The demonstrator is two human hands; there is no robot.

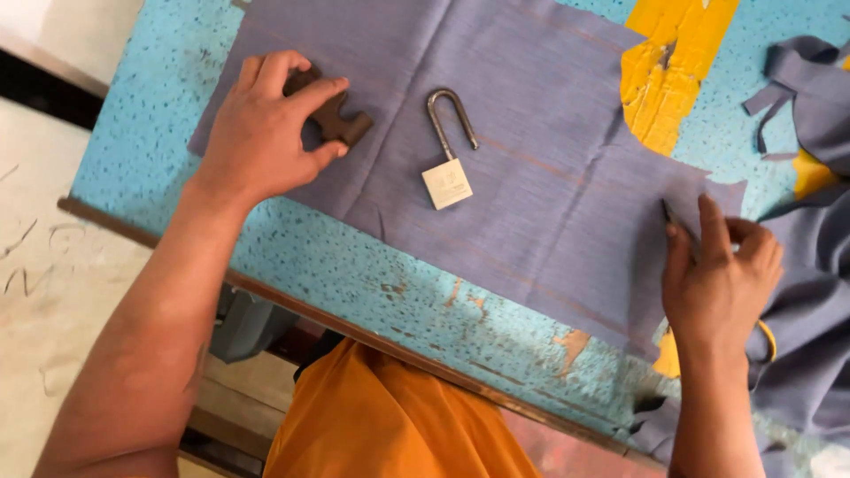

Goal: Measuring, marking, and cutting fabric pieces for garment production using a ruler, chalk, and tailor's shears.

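- Head view: a grey-blue cloth (531,159) lies flat on a speckled blue table (354,274); everything else is placed from this cloth.
- The left hand (266,133) rests on the cloth's left end, fingers curled around a dark brown block (341,119).
- A silver padlock (447,173) lies near the cloth's middle, shackle shut, apart from both hands.
- The right hand (722,279) is closed on a thin dark tool (666,211) at the cloth's right edge.
- More grey fabric (815,292) lies bunched just right of the cloth.

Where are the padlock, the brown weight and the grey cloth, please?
padlock (447,183), head view, on its square body.
brown weight (341,121), head view, on its exposed end.
grey cloth (549,177), head view, on its bare middle.
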